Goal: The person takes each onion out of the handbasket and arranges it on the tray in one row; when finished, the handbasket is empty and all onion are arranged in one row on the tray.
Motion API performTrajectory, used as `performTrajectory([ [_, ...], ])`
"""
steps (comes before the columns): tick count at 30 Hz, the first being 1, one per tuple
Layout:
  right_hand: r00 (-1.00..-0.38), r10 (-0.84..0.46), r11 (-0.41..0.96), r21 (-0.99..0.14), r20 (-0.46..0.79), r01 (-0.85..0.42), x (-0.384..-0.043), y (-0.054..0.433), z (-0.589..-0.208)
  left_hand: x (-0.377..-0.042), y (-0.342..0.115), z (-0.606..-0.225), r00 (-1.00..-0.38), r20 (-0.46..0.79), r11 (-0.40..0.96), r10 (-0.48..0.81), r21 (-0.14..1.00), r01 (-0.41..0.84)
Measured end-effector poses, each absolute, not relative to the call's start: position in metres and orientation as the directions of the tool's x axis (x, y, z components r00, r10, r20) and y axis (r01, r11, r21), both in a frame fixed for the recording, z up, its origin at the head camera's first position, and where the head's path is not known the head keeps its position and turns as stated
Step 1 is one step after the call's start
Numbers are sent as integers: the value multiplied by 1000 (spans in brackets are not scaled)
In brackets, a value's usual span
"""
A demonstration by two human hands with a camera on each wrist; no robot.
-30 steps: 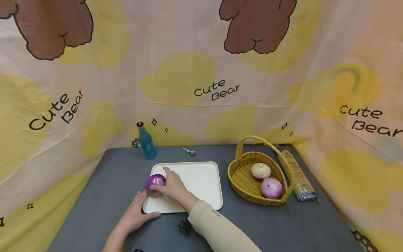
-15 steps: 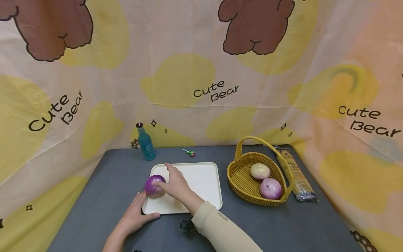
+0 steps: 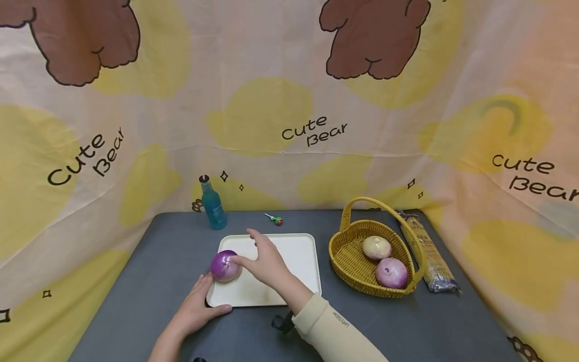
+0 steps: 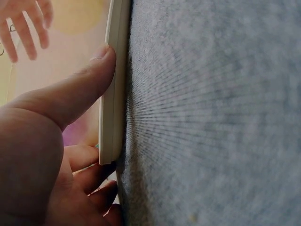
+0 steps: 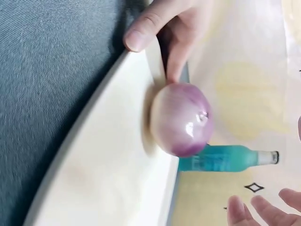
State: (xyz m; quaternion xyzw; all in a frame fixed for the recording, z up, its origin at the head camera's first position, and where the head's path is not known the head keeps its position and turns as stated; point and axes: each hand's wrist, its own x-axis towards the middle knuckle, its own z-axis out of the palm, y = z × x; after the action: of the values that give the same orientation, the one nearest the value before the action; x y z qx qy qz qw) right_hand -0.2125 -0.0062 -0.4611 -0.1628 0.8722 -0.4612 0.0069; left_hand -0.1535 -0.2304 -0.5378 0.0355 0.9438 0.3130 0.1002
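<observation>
Left hand: the person's left hand holds the near left corner of a flat white tray with rounded corners, thumb on the near edge, fingers at the left side.
Right hand: the right hand is over the tray, thumb and fingers spread apart, just beside the onion.
Tray: a shiny, round purple-and-white onion sits on its left end.
Basket: a yellow woven basket with a tall looped handle has a pale, whitish onion and a light purple onion in it.
Nearby: a blue glass bottle stands behind the tray; a small green-and-red lollipop lies near it.
In the way: a cream sleeve reaches across the tray's near side.
Table and wall: a grey cloth-topped table; a pink-and-yellow bear curtain behind.
</observation>
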Motion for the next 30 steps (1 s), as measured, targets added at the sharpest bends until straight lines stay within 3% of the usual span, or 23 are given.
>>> performTrajectory([
  [16,-918,-290,440,-814,271,-379,-189,31,-434,-153,-231,-538,-979,-157,800,130,600,10],
  [30,-920,-229,424,-818,318,-388,-184,58,-430,-155,-231,-539,-980,-147,802,131,597,18],
])
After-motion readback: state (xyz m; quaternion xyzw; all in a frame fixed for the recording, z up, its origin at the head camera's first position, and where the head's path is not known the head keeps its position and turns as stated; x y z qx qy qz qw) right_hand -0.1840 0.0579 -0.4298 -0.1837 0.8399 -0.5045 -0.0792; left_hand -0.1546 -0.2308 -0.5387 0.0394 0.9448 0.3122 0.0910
